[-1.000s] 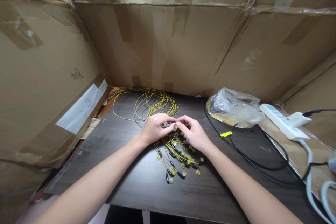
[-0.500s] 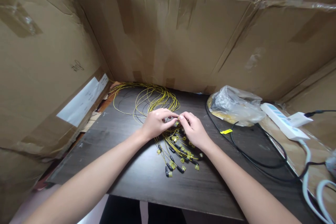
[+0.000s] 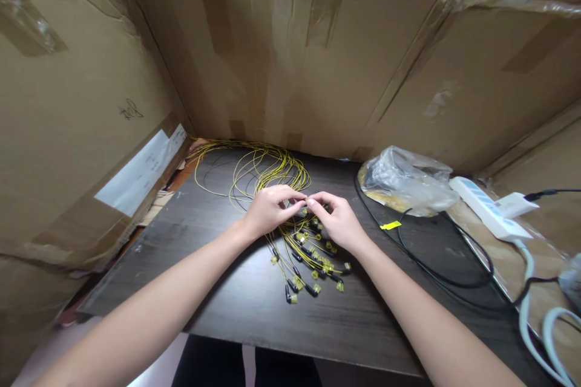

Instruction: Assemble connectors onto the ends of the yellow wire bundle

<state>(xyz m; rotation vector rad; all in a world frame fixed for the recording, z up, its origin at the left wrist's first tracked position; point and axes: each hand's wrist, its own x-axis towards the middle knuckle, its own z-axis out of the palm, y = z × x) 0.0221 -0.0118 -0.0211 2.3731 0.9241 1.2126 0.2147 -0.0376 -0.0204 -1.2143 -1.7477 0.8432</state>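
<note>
Pinching a tiny piece (too small to identify), left hand and right hand meet over thin, looping yellow cables with black connectors.

Forearms and 2 hands are bare; legwear looks black.

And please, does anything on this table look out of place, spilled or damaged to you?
Nothing looks spilled or clearly damaged. Only slightly untidy: the yellow cables spread in uneven loops at the table's back, and the black cable lies in slack loops at right, near the crumpled plastic bag.
</note>
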